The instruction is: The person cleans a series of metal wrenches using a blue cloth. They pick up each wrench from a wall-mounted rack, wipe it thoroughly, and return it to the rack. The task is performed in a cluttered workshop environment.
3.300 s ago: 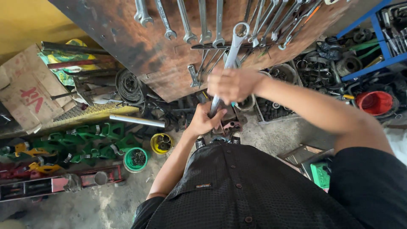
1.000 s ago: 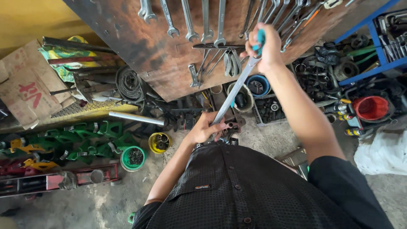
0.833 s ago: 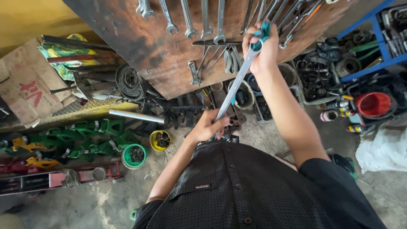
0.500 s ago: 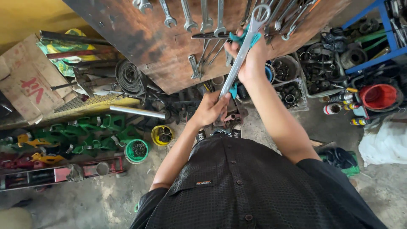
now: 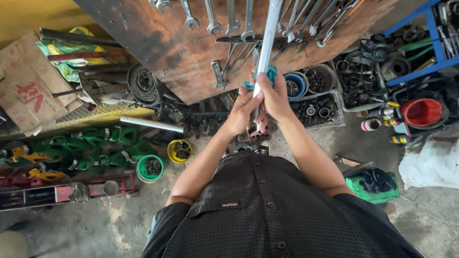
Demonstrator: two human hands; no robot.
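i see my left hand [image 5: 240, 113] clamped around the lower shaft of the long, bright steel wrench [image 5: 266, 45], with my right hand [image 5: 274, 93] just above it pressing a teal rag [image 5: 268, 76] around the same shaft. the wrench stands nearly upright before the rusty brown tool board [image 5: 181, 48], its smooth polished top running past the frame's upper edge among hanging spanners [image 5: 233, 21].

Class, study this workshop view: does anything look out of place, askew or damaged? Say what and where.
The wooden tool board is stained dark and worn. Below it, parts and a metal pipe lie scattered on the floor rather than stored. Both hands, left hand and right hand, grip a long wrench with a teal cloth.
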